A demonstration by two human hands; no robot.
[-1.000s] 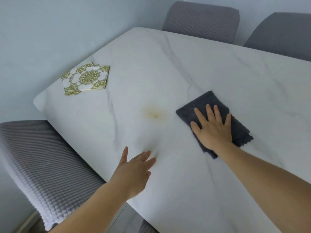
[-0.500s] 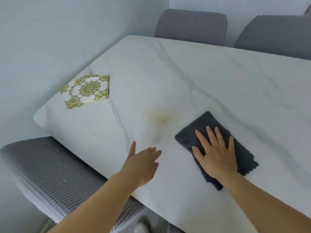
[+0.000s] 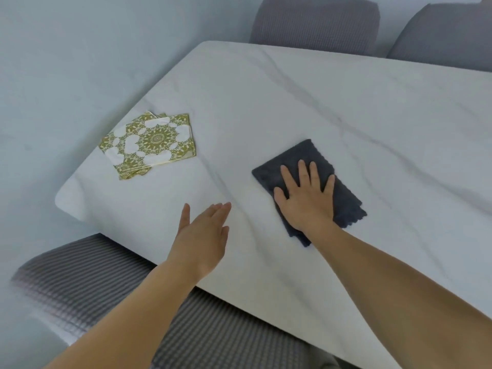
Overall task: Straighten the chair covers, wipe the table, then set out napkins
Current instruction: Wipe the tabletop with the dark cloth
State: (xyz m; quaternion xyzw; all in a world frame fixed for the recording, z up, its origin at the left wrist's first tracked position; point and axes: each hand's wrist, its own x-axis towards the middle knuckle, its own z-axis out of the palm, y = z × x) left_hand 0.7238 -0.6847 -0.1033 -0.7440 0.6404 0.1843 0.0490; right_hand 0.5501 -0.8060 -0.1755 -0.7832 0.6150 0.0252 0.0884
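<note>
Two hands over the table [image 3: 346, 107]: right hand [image 3: 306, 198] flat, fingers spread, pressing the cloth [image 3: 269, 170]. Left hand [image 3: 202, 235] open, empty. Napkins [image 3: 149, 143] lie forward-left, nearer the left hand.

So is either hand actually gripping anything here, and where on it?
Neither grips anything. The right hand presses flat on the middle of the dark grey cloth; the left hand is open and empty above the table.

Dark grey cloth [image 3: 295, 161], green-patterned napkins [image 3: 149, 145] (white marbled table [image 3: 372, 129]).
</note>
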